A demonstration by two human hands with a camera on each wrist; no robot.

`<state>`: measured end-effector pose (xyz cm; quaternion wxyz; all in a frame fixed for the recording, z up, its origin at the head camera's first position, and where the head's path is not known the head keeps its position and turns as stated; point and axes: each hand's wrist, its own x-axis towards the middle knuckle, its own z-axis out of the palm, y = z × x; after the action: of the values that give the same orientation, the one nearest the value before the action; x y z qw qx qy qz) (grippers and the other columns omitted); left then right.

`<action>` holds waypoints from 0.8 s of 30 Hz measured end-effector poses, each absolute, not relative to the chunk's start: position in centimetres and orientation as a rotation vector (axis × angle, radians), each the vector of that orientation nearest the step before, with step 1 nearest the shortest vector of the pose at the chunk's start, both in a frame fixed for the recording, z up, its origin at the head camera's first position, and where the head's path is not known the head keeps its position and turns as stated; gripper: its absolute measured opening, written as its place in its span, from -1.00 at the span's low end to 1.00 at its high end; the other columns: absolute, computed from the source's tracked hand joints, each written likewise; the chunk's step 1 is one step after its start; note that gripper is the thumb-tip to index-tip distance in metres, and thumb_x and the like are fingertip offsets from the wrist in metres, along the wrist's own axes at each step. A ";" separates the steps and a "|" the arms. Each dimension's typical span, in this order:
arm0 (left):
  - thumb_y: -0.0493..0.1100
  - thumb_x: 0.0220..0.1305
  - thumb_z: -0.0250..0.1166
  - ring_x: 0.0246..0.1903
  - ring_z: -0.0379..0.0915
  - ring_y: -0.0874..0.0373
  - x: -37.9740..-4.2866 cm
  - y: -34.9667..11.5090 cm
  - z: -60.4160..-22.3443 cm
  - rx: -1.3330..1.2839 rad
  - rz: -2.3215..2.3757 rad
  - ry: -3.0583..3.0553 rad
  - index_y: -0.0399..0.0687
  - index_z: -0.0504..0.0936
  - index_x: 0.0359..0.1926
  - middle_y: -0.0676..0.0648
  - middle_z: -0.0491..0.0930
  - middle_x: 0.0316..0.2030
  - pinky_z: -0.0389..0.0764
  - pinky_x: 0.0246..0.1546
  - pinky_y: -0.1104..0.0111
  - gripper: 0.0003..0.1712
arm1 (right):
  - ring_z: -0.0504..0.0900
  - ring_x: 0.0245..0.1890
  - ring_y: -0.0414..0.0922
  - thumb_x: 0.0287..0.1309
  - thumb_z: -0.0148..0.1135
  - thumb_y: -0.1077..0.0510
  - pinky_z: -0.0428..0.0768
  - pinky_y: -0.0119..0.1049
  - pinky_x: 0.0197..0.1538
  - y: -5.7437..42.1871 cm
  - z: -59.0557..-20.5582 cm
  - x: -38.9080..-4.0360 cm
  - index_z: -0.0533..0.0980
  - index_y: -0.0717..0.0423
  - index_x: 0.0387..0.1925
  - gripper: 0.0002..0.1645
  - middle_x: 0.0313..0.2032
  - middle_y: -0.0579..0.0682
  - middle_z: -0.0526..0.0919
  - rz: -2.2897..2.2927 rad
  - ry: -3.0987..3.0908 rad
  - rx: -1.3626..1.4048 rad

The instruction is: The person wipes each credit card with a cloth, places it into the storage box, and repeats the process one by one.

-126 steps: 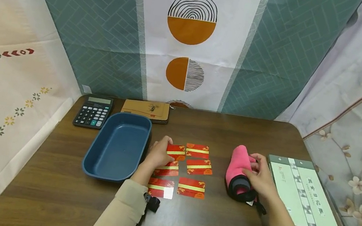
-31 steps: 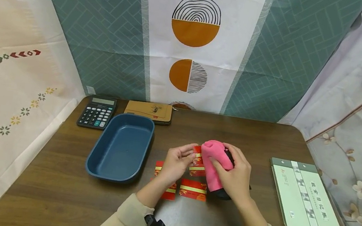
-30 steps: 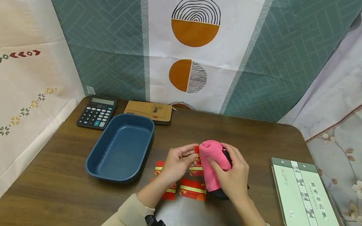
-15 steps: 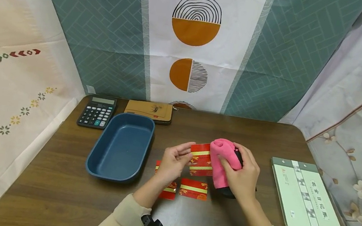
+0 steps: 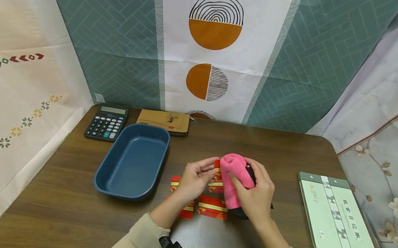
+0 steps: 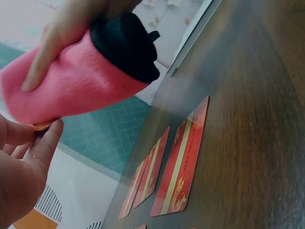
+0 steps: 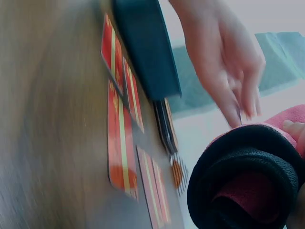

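Note:
My left hand (image 5: 193,182) pinches a red card with a pale gold stripe (image 5: 217,169) by its left end, above the table. My right hand (image 5: 255,190) grips a soft pink plush bundle (image 5: 233,179) with a black cuff-like end (image 6: 127,47). The bundle lies against the card and hides much of it. In the left wrist view only a sliver of the held card shows between thumb and fingers. The right wrist view looks into the bundle's black end (image 7: 238,167), with pink fabric inside. Below, several matching red cards (image 5: 212,208) lie flat, some partly covered by my left hand.
A deep blue tray (image 5: 130,161) stands left of the cards. Behind it are a black calculator (image 5: 106,122) and a tan zippered case (image 5: 163,121). A pale green notepad (image 5: 338,215) lies at the right of the wooden table (image 5: 56,205).
Since the oldest frame, my left hand has lifted a card, and my right hand has brought the pink bundle left onto it. Within the last second the bundle shifted right, uncovering the card, then back left.

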<state>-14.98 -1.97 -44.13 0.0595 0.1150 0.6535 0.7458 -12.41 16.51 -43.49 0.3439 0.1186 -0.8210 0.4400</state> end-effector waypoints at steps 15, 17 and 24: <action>-0.44 0.41 0.18 -0.12 0.71 -0.10 -14.6 -3.2 -43.9 0.264 2.225 2.042 -0.24 0.57 0.27 -0.32 0.64 0.09 0.69 -0.52 0.43 -0.56 | 0.64 -0.07 0.04 -0.15 0.64 0.30 0.46 -0.70 0.03 18.0 -43.8 -12.2 0.60 0.25 0.09 -0.33 0.00 0.15 0.67 1.109 -2.111 0.215; -0.42 0.42 0.18 -0.15 0.72 -0.11 -14.6 -3.4 -44.0 0.239 2.215 2.039 -0.20 0.57 0.28 -0.29 0.65 0.09 0.50 -0.72 0.51 -0.56 | 0.63 -0.06 0.03 -0.14 0.64 0.29 0.46 -0.69 0.02 18.3 -43.8 -12.3 0.60 0.24 0.09 -0.33 0.00 0.14 0.67 1.108 -2.104 0.211; -0.42 0.43 0.18 -0.15 0.72 -0.10 -14.8 -3.4 -44.3 0.253 2.225 2.026 -0.22 0.56 0.28 -0.29 0.65 0.08 0.67 -0.56 0.44 -0.56 | 0.64 -0.07 0.03 -0.12 0.62 0.30 0.47 -0.69 0.02 18.0 -43.9 -12.4 0.60 0.24 0.09 -0.35 0.00 0.14 0.67 1.118 -2.103 0.219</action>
<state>-14.81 -3.42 -44.27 0.0608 0.0836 0.6695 0.7356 -12.43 17.99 -43.90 0.3662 0.0852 -0.8182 0.4350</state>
